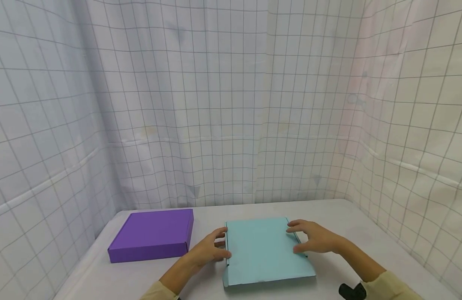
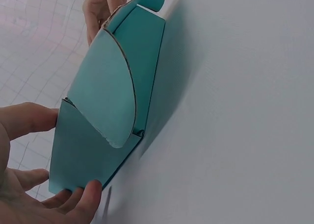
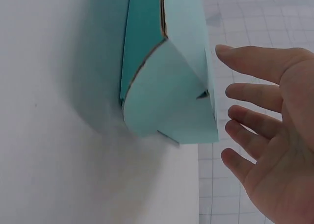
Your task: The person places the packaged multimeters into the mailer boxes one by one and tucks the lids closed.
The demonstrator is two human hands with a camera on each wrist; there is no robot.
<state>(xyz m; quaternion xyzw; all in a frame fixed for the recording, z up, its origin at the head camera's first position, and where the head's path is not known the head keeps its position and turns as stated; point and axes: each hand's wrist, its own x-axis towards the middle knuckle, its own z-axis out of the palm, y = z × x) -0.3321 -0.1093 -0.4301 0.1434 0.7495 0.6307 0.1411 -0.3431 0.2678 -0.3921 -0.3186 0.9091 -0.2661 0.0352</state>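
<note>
A light-blue cardboard box (image 1: 266, 250) lies on the table, its lid lowered and the lid's front side flap (image 2: 105, 87) outside the box wall. My left hand (image 1: 210, 251) is at the box's left side, thumb by the lid edge and fingertips touching the side wall, as the left wrist view shows. On the other side, my right hand (image 1: 315, 236) is spread beside the right edge. In the right wrist view, its fingers (image 3: 252, 96) stand apart from the box, near another rounded flap (image 3: 167, 91) that sticks out. Neither hand grips anything.
A closed purple box (image 1: 152, 233) lies to the left on the white table (image 1: 339, 221). White grid-patterned curtains (image 1: 223, 104) enclose the table at the back and both sides. A black wrist strap (image 1: 352, 291) shows at the right sleeve.
</note>
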